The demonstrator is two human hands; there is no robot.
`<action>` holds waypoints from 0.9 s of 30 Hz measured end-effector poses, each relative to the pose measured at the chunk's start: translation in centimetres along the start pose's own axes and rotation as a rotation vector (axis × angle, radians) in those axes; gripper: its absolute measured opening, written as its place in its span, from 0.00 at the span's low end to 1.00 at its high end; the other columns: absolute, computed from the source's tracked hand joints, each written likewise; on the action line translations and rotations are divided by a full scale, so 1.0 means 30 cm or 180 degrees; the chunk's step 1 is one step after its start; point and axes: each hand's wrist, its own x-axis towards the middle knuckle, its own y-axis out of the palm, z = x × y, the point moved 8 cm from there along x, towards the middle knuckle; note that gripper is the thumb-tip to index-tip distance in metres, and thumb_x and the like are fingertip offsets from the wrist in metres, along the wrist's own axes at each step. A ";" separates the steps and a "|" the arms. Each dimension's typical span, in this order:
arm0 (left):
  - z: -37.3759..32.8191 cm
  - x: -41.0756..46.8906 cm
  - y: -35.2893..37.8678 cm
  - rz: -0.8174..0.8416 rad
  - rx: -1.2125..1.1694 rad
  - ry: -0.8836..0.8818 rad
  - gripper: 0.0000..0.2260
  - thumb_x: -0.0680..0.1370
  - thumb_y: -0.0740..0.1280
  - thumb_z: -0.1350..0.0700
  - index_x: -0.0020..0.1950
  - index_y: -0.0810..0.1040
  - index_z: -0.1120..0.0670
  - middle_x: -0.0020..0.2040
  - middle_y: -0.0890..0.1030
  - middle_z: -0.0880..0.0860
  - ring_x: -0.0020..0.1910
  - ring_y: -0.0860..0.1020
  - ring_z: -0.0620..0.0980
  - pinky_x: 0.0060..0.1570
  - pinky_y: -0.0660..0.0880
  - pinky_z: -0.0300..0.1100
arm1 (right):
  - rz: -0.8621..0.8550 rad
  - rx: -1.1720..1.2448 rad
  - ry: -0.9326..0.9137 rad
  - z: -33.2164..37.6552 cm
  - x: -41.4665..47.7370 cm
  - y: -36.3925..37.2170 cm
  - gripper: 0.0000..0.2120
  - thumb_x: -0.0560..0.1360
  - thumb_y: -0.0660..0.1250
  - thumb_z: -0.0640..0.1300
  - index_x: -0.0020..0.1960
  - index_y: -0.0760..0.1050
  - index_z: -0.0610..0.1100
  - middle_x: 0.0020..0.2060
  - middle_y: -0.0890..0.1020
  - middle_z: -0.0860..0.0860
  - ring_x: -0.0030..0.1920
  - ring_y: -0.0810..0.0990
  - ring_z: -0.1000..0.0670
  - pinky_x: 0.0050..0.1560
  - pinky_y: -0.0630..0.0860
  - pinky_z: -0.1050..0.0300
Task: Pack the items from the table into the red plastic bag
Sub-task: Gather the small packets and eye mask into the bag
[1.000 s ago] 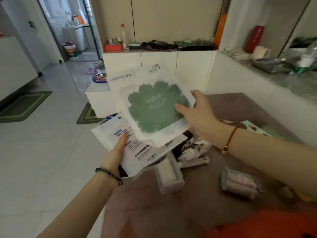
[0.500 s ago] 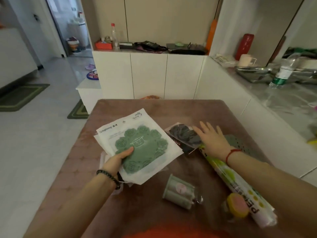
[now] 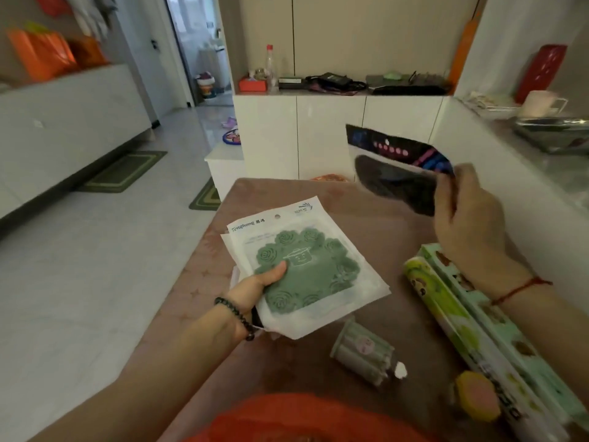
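Right hand (image 3: 468,218) now pinches the dark packet (image 3: 395,177), lifted off the counter (image 3: 366,218); left hand (image 3: 255,288) still grips green trivet packets (image 3: 306,269). I see the red bag (image 3: 302,419) cropped at the near edge.

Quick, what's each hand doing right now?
Left hand: grips the stack of white packets.
Right hand: holds the dark packet above the table.

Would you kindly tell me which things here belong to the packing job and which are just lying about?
Job: mat packets gripped by left hand, dark packet held by right hand, green tub, wrap roll, yellow item, red bag.
Lying about: bottle, red box, mug, floor mat.
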 end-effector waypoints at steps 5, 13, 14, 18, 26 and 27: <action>-0.049 -0.153 0.127 0.0421 -0.0029 0.0058 0.24 0.71 0.62 0.46 0.62 0.74 0.59 0.54 0.80 0.59 0.40 0.83 0.52 0.38 0.82 0.45 | 0.0625 -0.0723 -0.2099 0.444 -0.258 -0.111 0.11 0.72 0.57 0.40 0.46 0.77 0.39 0.50 0.84 0.43 0.54 0.82 0.45 0.56 0.76 0.45; -0.117 -0.588 0.173 0.1067 0.0144 0.0440 0.09 0.71 0.63 0.50 0.43 0.78 0.53 0.33 0.85 0.52 0.32 0.83 0.48 0.34 0.81 0.42 | 0.1923 -0.0882 -0.2122 0.714 -0.551 -0.240 0.08 0.73 0.54 0.46 0.50 0.68 0.48 0.60 0.79 0.49 0.66 0.73 0.48 0.63 0.70 0.39; -0.103 -0.638 0.160 0.1122 0.0235 0.0355 0.07 0.68 0.66 0.55 0.44 0.79 0.55 0.33 0.84 0.53 0.31 0.83 0.49 0.33 0.81 0.42 | 0.2154 -0.0540 -0.1927 0.742 -0.575 -0.270 0.13 0.75 0.53 0.51 0.51 0.72 0.48 0.64 0.76 0.51 0.69 0.68 0.52 0.69 0.64 0.42; -0.036 -0.793 0.095 0.1235 0.0302 0.0091 0.08 0.69 0.66 0.62 0.34 0.84 0.57 0.32 0.84 0.54 0.30 0.83 0.50 0.33 0.81 0.43 | 0.1333 0.1049 0.0187 0.723 -0.580 -0.498 0.15 0.72 0.62 0.58 0.58 0.73 0.57 0.69 0.68 0.56 0.69 0.64 0.58 0.70 0.61 0.57; 0.092 -0.966 0.055 0.1445 0.1211 0.0195 0.05 0.74 0.65 0.53 0.46 0.79 0.51 0.35 0.86 0.48 0.36 0.83 0.47 0.44 0.80 0.44 | 0.2338 0.3810 0.3462 0.572 -0.944 -0.387 0.36 0.44 0.83 0.47 0.52 0.81 0.42 0.49 0.85 0.43 0.47 0.84 0.46 0.42 0.82 0.55; 0.102 -0.982 0.051 0.1452 0.1300 0.0260 0.07 0.74 0.63 0.49 0.47 0.78 0.49 0.36 0.85 0.47 0.39 0.83 0.46 0.46 0.80 0.43 | 0.2330 0.3800 0.3456 0.558 -0.976 -0.388 0.38 0.42 0.84 0.47 0.51 0.81 0.41 0.50 0.84 0.42 0.48 0.84 0.44 0.43 0.82 0.53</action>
